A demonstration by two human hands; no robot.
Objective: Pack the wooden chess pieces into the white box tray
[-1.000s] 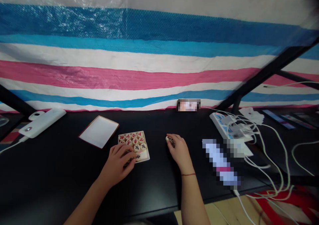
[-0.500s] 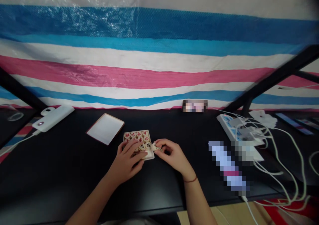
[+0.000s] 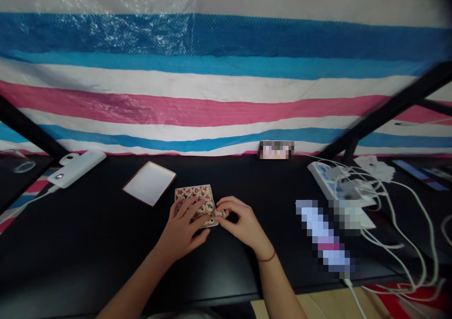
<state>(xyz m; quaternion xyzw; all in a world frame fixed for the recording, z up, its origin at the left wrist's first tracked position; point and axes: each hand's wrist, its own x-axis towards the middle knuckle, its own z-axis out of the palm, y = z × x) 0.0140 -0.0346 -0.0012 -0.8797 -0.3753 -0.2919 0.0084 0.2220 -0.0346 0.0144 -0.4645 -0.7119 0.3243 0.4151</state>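
A small square box (image 3: pixel 213 194) of round Chinese chess pieces (image 3: pixel 197 190) lies on the black desk, with red characters in the far rows and black ones nearer. My left hand (image 3: pixel 179 232) rests over the box's left and near part, fingers spread on the pieces and hiding several of them. At the box's right edge, my right hand (image 3: pixel 240 219) pinches a chess piece (image 3: pixel 221 213) between thumb and fingers. Another piece (image 3: pixel 211 221) sits tilted in the near right corner, partly covered by my left fingers.
The box's lid (image 3: pixel 150 183) lies to the left, pale inside upward. A white power bank (image 3: pixel 79 168) with a cable is at the far left. On the right are a power strip (image 3: pixel 323 178) with tangled cables and a blurred phone (image 3: pixel 321 236). A striped sheet (image 3: pixel 226 107) hangs behind the desk.
A piece now shows in the near right corner of the box, where bare box floor was visible. My right hand has shifted slightly left and nearer, still pinching a piece.
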